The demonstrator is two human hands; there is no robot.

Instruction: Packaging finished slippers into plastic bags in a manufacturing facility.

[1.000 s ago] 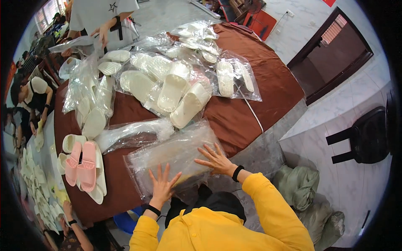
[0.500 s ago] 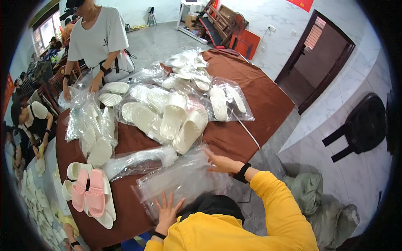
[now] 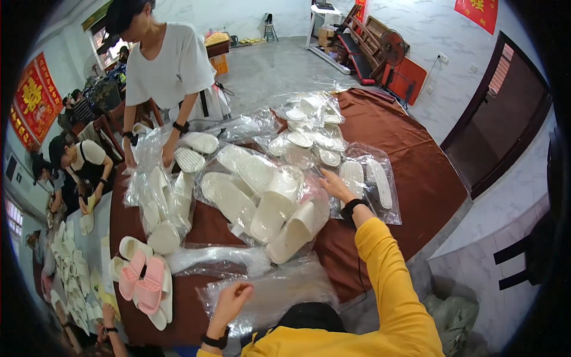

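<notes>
My left hand (image 3: 232, 302) hovers over a flat stack of clear plastic bags (image 3: 285, 291), its fingers curled in and nothing visible in them. My right hand (image 3: 337, 185) reaches across the table to the right edge of the bagged white slippers (image 3: 276, 205), fingers stretched out; whether they touch the plastic I cannot tell. Just right of it lies a flat bag with a pair of white slippers (image 3: 376, 181). Between the large slippers and the stack is a long crumpled clear bag (image 3: 220, 260). Pink slippers (image 3: 150, 284) rest on white ones at the left.
A brown cloth (image 3: 410, 160) covers the table. Across it a person in a white shirt (image 3: 169, 65) handles bagged slippers (image 3: 163, 196). More bagged slippers (image 3: 312, 128) lie at the far side. Other people work at a table with white slippers (image 3: 71, 268) on the left.
My right hand has left the bag stack and moved forward to the bagged slippers. My left hand has lifted off the stack, its spread fingers now curled. The view has shifted.
</notes>
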